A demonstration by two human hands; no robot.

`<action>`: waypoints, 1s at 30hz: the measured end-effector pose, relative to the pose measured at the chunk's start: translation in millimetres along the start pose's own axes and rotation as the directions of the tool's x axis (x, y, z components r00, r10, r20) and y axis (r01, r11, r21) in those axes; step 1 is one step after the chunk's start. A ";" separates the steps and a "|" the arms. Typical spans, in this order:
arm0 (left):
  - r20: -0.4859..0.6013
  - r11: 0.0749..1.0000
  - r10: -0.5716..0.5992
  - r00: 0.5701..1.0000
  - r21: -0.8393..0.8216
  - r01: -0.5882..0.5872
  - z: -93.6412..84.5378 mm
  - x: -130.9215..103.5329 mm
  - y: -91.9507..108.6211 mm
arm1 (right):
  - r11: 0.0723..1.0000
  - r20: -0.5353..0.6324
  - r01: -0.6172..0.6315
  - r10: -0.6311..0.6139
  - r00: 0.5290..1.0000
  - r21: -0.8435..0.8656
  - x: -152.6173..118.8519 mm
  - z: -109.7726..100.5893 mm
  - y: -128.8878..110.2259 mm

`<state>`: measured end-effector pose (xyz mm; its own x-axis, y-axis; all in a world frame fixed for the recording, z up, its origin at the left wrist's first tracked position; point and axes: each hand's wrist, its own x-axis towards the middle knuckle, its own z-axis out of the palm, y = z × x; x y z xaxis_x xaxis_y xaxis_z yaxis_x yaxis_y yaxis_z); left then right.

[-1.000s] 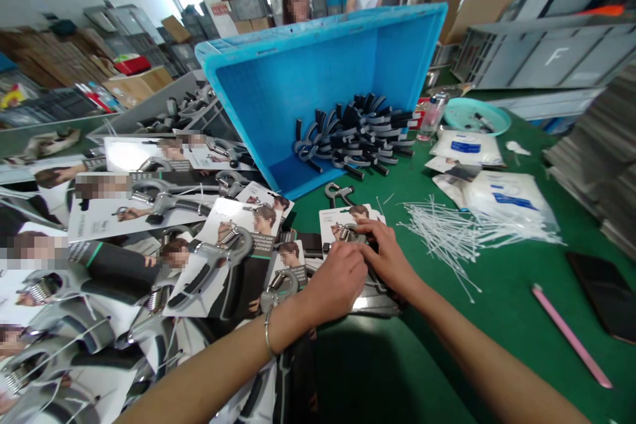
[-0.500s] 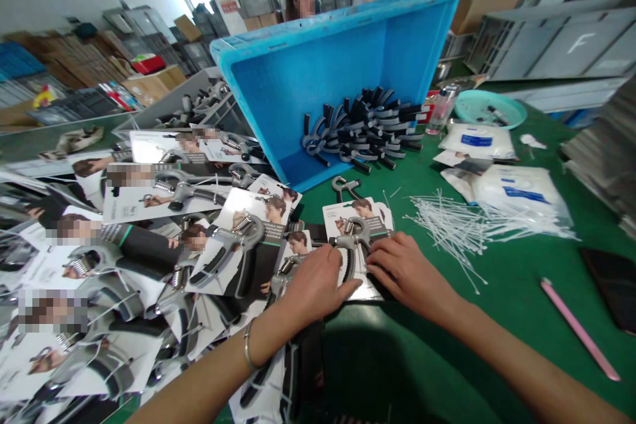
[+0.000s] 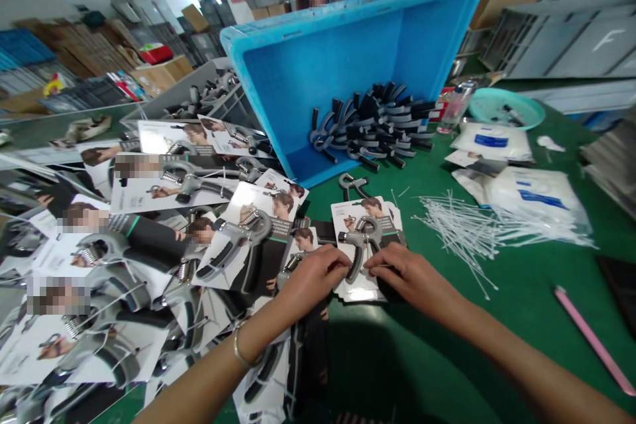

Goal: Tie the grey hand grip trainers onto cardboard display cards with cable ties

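A grey hand grip strengthener with a coil spring lies on a printed backing card, which tops a small stack of cards. My left hand is at the left handle, fingers bent and pressed together; what they pinch, if anything, is hidden. Between the handles, my right hand has thumb and forefinger pinched. A thin white strand like a cable tie shows at its fingertips. Another hand gripper lies loose behind the cards. Left of my hands, carded grippers are heaped up.
A blue crate on its side holds many hand grippers. Loose white cable ties and bags of ties lie at right, near a turquoise plate and a pink pen-like stick. Two people are behind the crate.
Both hands have drawn back slightly from the gripper, fingers gathered into pinches near its handles, so more of it shows. The view has shifted a little to the left.
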<state>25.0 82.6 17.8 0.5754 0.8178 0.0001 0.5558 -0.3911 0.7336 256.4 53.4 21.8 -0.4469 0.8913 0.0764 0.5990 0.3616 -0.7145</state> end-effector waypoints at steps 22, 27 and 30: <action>-0.250 0.986 -0.111 0.962 -0.147 0.076 26.2 -2.9 4.9 | 0.966 -0.127 0.079 -0.113 0.986 -0.245 -3.5 2.7 9.5; -0.266 0.991 -0.006 0.964 -0.127 -0.029 34.8 3.4 14.5 | 0.889 -0.019 0.105 -0.127 0.992 -0.445 -5.9 0.1 3.4; -0.279 0.987 -0.021 0.960 -0.162 -0.025 40.2 2.8 11.6 | 0.862 0.006 0.129 -0.145 0.989 -0.491 -4.7 0.3 0.5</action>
<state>57.2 63.4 -1.0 0.3733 0.9112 0.1741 0.4369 -0.3382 0.8335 258.6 49.3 20.9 -0.5325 0.8281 0.1749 0.7847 0.5605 -0.2646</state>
